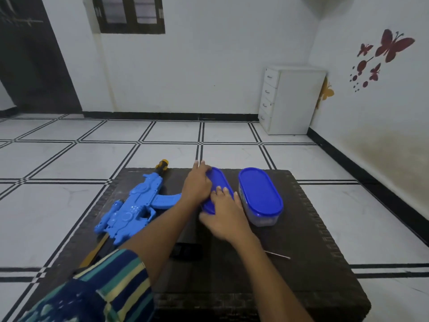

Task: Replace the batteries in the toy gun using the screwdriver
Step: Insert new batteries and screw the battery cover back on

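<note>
A white drawer cabinet (pixel 299 101) is being kept in the far right corner; butterfly stickers (pixel 392 46) are being displayed on the right wall (pixel 371 117).

Container (pixel 220 180), right of toy gun (pixel 132 210): mostly hidden under left hand (pixel 196 187) and right hand (pixel 226 217). Metal shaft (pixel 277 254), farther right of toy gun: one end behind right forearm. Dark object (pixel 185 251) right of toy gun's stock: too dim to identify.
</note>
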### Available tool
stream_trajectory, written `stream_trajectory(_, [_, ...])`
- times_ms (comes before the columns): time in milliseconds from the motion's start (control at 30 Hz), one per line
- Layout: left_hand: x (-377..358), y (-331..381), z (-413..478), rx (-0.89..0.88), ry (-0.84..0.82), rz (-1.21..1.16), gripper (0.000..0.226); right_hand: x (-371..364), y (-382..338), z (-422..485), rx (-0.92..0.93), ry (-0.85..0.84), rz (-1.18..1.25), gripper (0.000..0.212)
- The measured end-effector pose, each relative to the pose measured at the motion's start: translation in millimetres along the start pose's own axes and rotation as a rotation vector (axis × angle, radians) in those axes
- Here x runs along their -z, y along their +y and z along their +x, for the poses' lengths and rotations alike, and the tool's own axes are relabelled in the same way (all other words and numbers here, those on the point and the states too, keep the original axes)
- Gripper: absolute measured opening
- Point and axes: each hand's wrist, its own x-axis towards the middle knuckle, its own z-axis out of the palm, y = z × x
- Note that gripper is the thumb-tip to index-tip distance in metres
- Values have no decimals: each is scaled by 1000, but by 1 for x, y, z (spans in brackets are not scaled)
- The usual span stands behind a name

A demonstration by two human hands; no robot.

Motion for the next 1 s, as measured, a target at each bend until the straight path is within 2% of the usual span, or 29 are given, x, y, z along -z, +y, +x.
stream_trajectory(67, [5,1,-8,-4,52,-62,42,-9,1,-8,31,50,-148,72])
stream_trajectory(167, [21,9,-33,33,273,-214,34,-10,3,-9,40,112,-213,66])
stream_trajectory(200, [27,12,-44,29,281,-231,31,-9,4,-9,44,119,-226,65])
stream_trajectory(333, [54,11,-111,-54,55,20,26,-12,3,-11,38,130,-266,64])
stream_trajectory(500, [67,7,-171,-68,-296,435,38,-12,5,-6,-37,175,-292,63])
stream_trajectory(600, [69,3,-176,-113,-362,530,39,-13,6,-5,-70,212,-266,65])
stream_trajectory(767, [69,-13,-171,-181,-389,502,47,-7,7,-9,-34,213,-223,65])
stream_trajectory(867, [67,-20,-168,-253,-291,336,53,-1,1,-18,55,249,-128,57])
stream_trajectory(933, [68,-20,-167,-266,-118,119,51,1,-7,-27,101,248,54,53])
stream_trajectory(1000, [73,-16,-165,-163,92,-97,46,1,-17,-36,153,221,217,47])
